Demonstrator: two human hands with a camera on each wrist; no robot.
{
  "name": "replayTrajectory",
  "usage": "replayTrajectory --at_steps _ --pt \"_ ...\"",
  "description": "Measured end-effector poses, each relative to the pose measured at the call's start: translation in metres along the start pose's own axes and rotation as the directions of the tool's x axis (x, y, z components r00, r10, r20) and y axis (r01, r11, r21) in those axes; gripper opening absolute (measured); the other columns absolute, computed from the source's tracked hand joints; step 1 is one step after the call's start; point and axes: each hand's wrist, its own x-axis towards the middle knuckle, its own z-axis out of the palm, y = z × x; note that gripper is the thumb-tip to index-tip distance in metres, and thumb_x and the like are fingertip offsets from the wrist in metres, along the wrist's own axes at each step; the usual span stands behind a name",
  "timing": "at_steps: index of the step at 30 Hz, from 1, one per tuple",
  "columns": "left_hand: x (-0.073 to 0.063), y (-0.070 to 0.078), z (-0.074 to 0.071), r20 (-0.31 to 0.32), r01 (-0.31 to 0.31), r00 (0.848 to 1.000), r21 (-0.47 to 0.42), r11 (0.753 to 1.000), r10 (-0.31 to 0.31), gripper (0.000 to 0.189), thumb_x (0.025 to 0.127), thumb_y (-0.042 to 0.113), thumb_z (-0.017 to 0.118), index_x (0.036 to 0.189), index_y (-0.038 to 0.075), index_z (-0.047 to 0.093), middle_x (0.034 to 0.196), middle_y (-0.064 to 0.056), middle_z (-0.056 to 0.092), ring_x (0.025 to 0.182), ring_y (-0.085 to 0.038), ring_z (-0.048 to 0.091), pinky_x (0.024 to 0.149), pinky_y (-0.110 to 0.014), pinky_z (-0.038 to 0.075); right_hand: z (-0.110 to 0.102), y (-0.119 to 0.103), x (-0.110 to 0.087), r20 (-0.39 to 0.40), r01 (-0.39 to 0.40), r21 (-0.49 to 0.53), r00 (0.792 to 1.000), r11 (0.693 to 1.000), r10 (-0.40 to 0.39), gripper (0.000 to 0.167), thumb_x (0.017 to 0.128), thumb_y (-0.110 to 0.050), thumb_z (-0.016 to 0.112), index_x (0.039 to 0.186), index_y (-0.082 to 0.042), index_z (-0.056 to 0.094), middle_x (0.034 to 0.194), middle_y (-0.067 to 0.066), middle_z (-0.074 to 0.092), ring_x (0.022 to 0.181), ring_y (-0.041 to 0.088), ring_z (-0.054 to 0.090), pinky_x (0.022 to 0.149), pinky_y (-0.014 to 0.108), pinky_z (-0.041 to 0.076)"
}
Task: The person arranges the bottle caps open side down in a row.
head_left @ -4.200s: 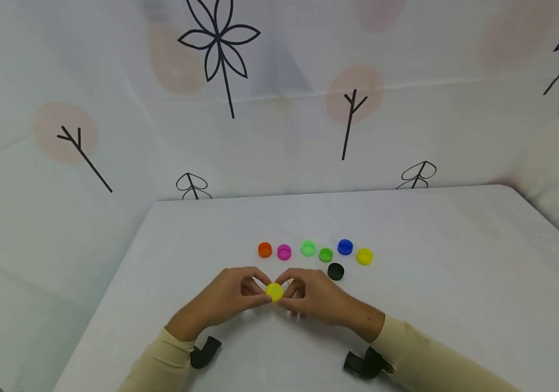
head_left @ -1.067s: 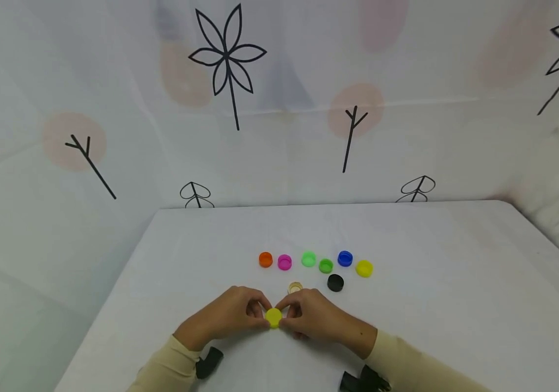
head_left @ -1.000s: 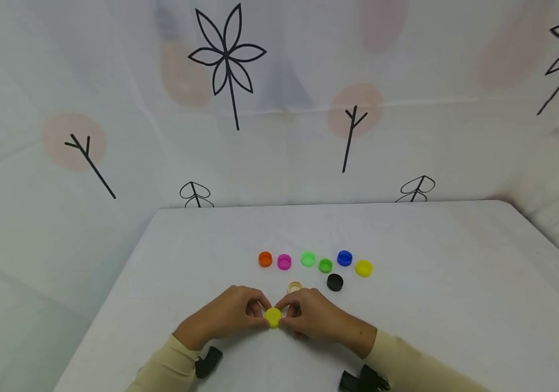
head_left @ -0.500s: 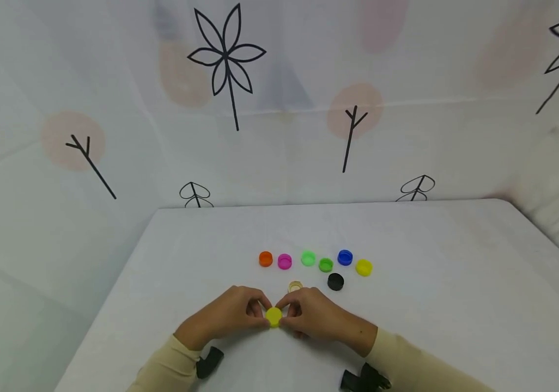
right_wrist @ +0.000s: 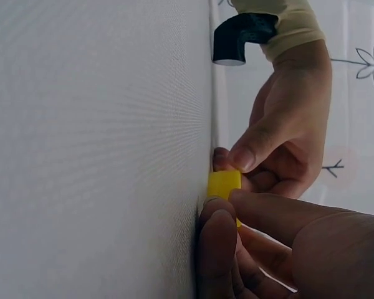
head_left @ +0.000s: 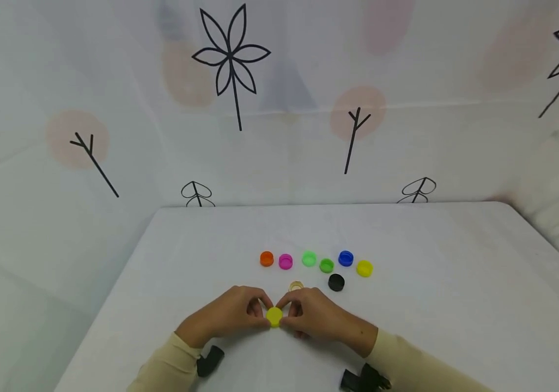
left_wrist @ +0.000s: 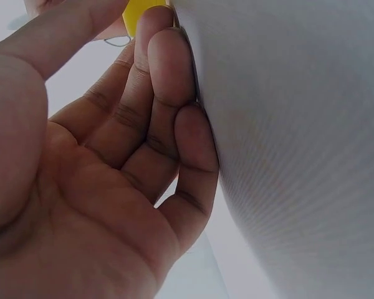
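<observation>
A yellow bottle cap [head_left: 274,317] is pinched from both sides at the near middle of the table. My left hand [head_left: 232,316] holds its left edge between thumb and fingers, and my right hand [head_left: 320,317] holds the right edge the same way. In the right wrist view the cap [right_wrist: 224,182] sits right at the white table surface, flat top turned away from it. Only a yellow corner of the cap [left_wrist: 143,11] shows in the left wrist view, where the other fingers lie curled along the table. A pale gold, see-through cap [head_left: 296,285] is partly hidden behind my right hand.
Beyond the hands lies a loose row of caps: orange [head_left: 267,258], magenta [head_left: 285,262], light green [head_left: 309,258], green [head_left: 326,265], blue [head_left: 345,258] and a second yellow cap [head_left: 364,268]. A black cap [head_left: 336,282] lies nearer. Patterned cloth [head_left: 289,152] hangs behind.
Since the oldest frame, both hands have come nearer to the body with the yellow cap, uncovering more of the see-through cap. Over the last second the hands have stayed still.
</observation>
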Motion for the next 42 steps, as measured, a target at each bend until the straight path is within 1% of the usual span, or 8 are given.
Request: replayTrajectory --at_steps 8,11,18,23,28,33,38,42 --pt "0.001 -0.001 -0.003 0.014 0.022 1.0 0.003 1.0 -0.022 0.031 0.084 0.026 0.082 0.11 0.017 0.066 0.075 0.01 0.064 0.068 -0.005 0.058 0.066 -0.02 0.049 -0.003 0.0 0.001 0.006 0.008 -0.011 1.0 1.0 -0.008 0.029 0.09 -0.014 0.074 0.118 -0.009 0.069 0.072 -0.003 0.067 0.056 0.014 0.064 0.055 0.024 0.053" --pt "0.002 -0.001 -0.004 0.004 0.017 1.0 0.02 1.0 -0.017 0.031 0.087 0.029 0.079 0.111 0.018 0.065 0.076 0.01 0.063 0.068 -0.004 0.057 0.065 -0.02 0.049 -0.01 -0.003 0.0 -0.012 0.022 -0.022 1.0 1.0 -0.022 0.022 0.09 -0.015 0.074 0.111 -0.01 0.068 0.073 -0.003 0.066 0.059 0.014 0.065 0.057 0.024 0.054" --pt "0.009 -0.001 -0.003 -0.069 0.03 0.997 0.061 0.998 -0.026 0.02 0.094 0.029 0.071 0.11 0.019 0.065 0.078 0.01 0.062 0.07 -0.006 0.055 0.064 -0.021 0.048 -0.029 -0.005 -0.003 -0.166 0.062 -0.106 0.983 0.992 -0.079 0.011 0.091 -0.019 0.074 0.094 -0.014 0.065 0.075 -0.003 0.065 0.059 0.012 0.063 0.055 0.025 0.054" --pt "0.013 0.01 -0.005 -0.133 0.051 0.991 0.121 0.991 -0.035 0.018 0.095 0.029 0.069 0.109 0.018 0.067 0.083 0.01 0.064 0.075 -0.007 0.058 0.068 -0.023 0.05 -0.039 0.0 -0.003 -0.24 0.026 -0.152 0.969 0.988 -0.062 0.012 0.09 -0.018 0.074 0.098 -0.012 0.067 0.076 -0.002 0.063 0.058 0.011 0.06 0.053 0.024 0.053" --pt "0.018 0.021 -0.009 -0.182 0.062 0.983 0.198 0.978 -0.025 0.021 0.094 0.03 0.07 0.111 0.017 0.068 0.084 0.009 0.065 0.074 -0.008 0.058 0.066 -0.023 0.049 -0.041 0.002 0.0 -0.223 -0.031 -0.163 0.975 0.986 -0.006 0.028 0.089 -0.015 0.075 0.115 -0.007 0.067 0.077 -0.001 0.064 0.058 0.012 0.06 0.054 0.024 0.053" --pt "0.028 0.029 -0.009 -0.171 0.055 0.985 0.251 0.966 -0.012 0.021 0.093 0.029 0.072 0.111 0.018 0.068 0.084 0.01 0.064 0.074 -0.008 0.057 0.065 -0.021 0.048 -0.039 0.002 0.001 -0.215 -0.087 -0.174 0.975 0.981 0.049 0.045 0.087 -0.015 0.077 0.129 -0.009 0.061 0.078 -0.001 0.063 0.058 0.013 0.059 0.055 0.025 0.053" --pt "0.035 0.031 -0.006 -0.164 0.032 0.986 0.255 0.966 0.011 0.02 0.094 0.028 0.071 0.11 0.018 0.067 0.084 0.008 0.065 0.073 -0.008 0.056 0.066 -0.022 0.048 -0.037 0.004 0.001 -0.205 -0.118 -0.169 0.975 0.979 0.082 0.046 0.087 -0.013 0.077 0.129 -0.009 0.061 0.077 0.0 0.062 0.058 0.014 0.059 0.056 0.025 0.053" --pt "0.038 0.027 -0.003 -0.145 0.051 0.989 0.236 0.97 -0.017 0.022 0.094 0.029 0.07 0.114 0.019 0.067 0.085 0.01 0.065 0.074 -0.008 0.056 0.068 -0.023 0.048 -0.036 0.007 0.001 -0.19 -0.122 -0.16 0.978 0.98 0.09 0.045 0.087 -0.012 0.076 0.129 -0.007 0.062 0.077 0.0 0.062 0.058 0.014 0.059 0.056 0.025 0.053"
